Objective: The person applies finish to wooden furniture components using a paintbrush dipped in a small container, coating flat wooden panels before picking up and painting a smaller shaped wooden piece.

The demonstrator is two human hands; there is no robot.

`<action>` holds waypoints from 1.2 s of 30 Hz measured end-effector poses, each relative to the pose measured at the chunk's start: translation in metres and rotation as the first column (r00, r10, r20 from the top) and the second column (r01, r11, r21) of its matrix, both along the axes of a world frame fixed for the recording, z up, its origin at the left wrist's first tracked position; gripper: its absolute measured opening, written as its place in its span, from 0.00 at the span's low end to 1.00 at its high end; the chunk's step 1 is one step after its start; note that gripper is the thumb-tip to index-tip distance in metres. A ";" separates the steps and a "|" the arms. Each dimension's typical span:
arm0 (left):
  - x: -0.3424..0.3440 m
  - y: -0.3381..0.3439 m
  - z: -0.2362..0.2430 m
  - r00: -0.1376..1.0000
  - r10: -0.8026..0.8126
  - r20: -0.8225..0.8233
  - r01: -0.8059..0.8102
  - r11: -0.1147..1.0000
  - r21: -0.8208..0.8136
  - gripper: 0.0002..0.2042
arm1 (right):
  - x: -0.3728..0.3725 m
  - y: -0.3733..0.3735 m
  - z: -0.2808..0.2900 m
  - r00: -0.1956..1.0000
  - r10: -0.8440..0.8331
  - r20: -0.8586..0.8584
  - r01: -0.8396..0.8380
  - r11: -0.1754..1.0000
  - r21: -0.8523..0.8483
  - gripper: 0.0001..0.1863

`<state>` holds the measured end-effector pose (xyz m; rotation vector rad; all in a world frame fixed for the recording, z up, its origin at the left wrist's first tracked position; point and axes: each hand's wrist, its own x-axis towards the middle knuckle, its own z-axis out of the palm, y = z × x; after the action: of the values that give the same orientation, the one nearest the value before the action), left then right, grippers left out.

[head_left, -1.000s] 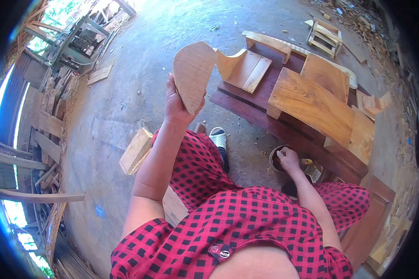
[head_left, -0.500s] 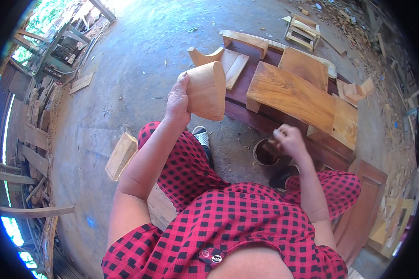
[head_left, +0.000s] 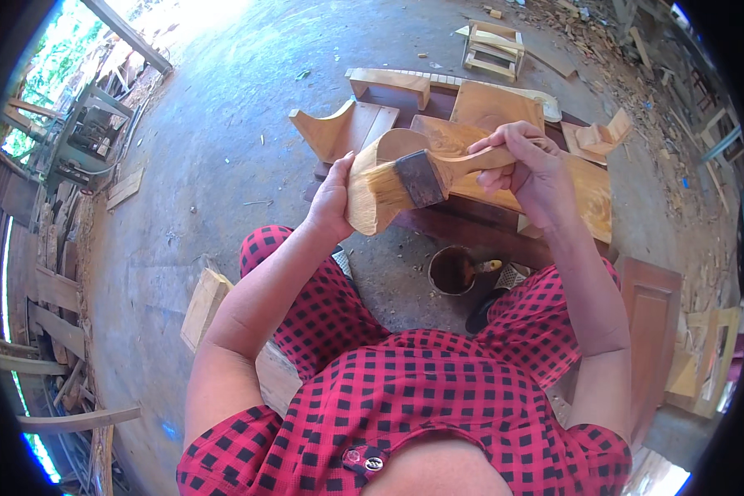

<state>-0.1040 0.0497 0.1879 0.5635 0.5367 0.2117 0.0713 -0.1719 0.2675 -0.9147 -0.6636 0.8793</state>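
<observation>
My left hand [head_left: 329, 202] grips a pale curved wooden block [head_left: 364, 215] by its side, in front of my body. My right hand [head_left: 535, 172] is closed on the wooden handle of a wide brush [head_left: 424, 182], with its dark metal band toward the left and its bristles [head_left: 386, 188] against the face of the block. Below them, a round pot [head_left: 448, 273] with dark contents stands on the floor between my feet, a yellow-handled tool at its right. Behind my hands, wooden parts and boards [head_left: 579, 198] lie on a dark red-brown wooden surface [head_left: 455, 223].
A small wooden frame [head_left: 492, 51] stands farther back on the concrete floor [head_left: 182, 165]. A machine [head_left: 95, 132] and piled scrap wood [head_left: 54, 289] line the left. A pale block [head_left: 202, 310] lies by my left leg, a panelled door [head_left: 649, 314] at the right.
My right hand has risen from the pot with the brush and brought its bristles onto the block. My left hand has lowered and tilted the block. The view has shifted.
</observation>
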 end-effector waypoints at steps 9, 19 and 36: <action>0.001 0.002 0.005 0.990 0.006 -0.138 0.006 0.996 0.089 0.21 | 0.036 -0.006 0.003 0.803 -0.527 0.277 0.555 0.831 -0.029 0.11; 0.000 0.023 -0.015 0.994 0.090 -0.056 -0.087 0.994 0.063 0.22 | -0.058 -0.004 0.004 0.733 -0.158 0.662 0.048 0.982 0.180 0.04; -0.016 0.019 0.008 0.997 -0.028 -0.070 0.032 0.998 0.058 0.22 | 0.028 0.023 -0.031 0.846 -0.502 0.178 0.516 0.856 -0.037 0.11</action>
<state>-0.1197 0.0685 0.1958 0.6379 0.5898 0.1808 0.0988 -0.1486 0.2364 -1.1783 -0.4851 0.3564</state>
